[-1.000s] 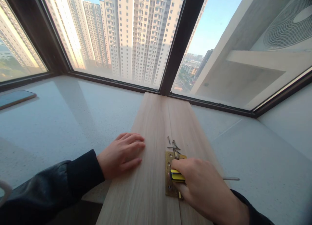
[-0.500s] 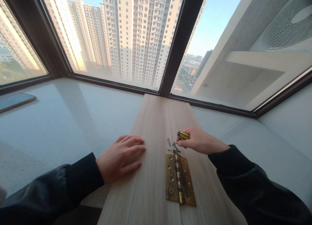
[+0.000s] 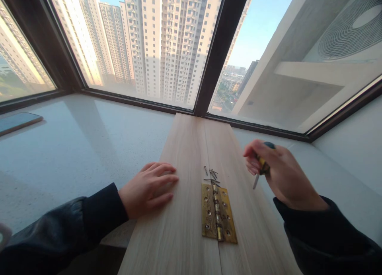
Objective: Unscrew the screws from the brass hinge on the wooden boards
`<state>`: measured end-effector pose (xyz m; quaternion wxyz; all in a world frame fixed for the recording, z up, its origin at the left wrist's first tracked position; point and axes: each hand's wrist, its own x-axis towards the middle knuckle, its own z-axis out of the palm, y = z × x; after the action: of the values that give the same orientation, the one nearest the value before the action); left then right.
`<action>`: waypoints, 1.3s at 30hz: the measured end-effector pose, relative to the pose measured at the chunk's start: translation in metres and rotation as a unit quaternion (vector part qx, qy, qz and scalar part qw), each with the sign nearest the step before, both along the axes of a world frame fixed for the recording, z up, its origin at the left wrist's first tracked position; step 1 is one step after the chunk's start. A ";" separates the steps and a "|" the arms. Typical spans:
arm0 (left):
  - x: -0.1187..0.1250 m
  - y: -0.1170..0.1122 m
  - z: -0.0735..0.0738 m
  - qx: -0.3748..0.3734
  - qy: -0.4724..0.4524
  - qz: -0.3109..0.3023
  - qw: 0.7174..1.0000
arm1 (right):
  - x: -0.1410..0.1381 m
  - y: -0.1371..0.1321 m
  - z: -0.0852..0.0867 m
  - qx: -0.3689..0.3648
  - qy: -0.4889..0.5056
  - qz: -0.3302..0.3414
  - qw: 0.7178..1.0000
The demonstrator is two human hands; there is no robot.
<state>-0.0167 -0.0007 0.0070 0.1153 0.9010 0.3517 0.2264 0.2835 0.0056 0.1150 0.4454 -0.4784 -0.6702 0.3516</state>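
Left hand [image 3: 147, 187] lay flat, fingers spread, palm down on the left edge of the wooden board [image 3: 185, 211], partly over the sill. Black sleeve [image 3: 74, 223] ran back toward the lower left corner.

Right hand [image 3: 280, 173] was raised above the right edge of the board, fingers curled and closed around a screwdriver [image 3: 260, 169]. Yellow handle showed between the fingers, a dark cap stuck out at the top, and the metal shaft pointed down and left toward the board. Tip was clear of the wood, not touching anything.

Brass hinge [image 3: 217, 213] lay open and flat on the board, its pin along the seam between the two planks, near the lower middle. Several holes showed in both leaves; could not tell if any held a screw. A small pile of loose screws [image 3: 211, 175] sat just above the hinge, close to its top edge, between the two hands. Screwdriver tip hung to the right of that pile, apart from it.

Board lay on a pale speckled sill [image 3: 89, 148], its far end against the dark window frame [image 3: 215, 64]. A phone [image 3: 16, 122] lay at the far left of the sill, well apart from the hands.
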 end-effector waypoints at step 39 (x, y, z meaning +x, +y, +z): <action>-0.001 0.001 0.002 -0.002 0.016 -0.008 1.000 | -0.054 -0.069 -0.017 -0.060 0.317 0.231 0.918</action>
<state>-0.0181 0.0003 0.0091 0.1136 0.9072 0.3465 0.2098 0.2296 -0.0631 0.0976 0.5112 -0.1995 -0.5634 0.6176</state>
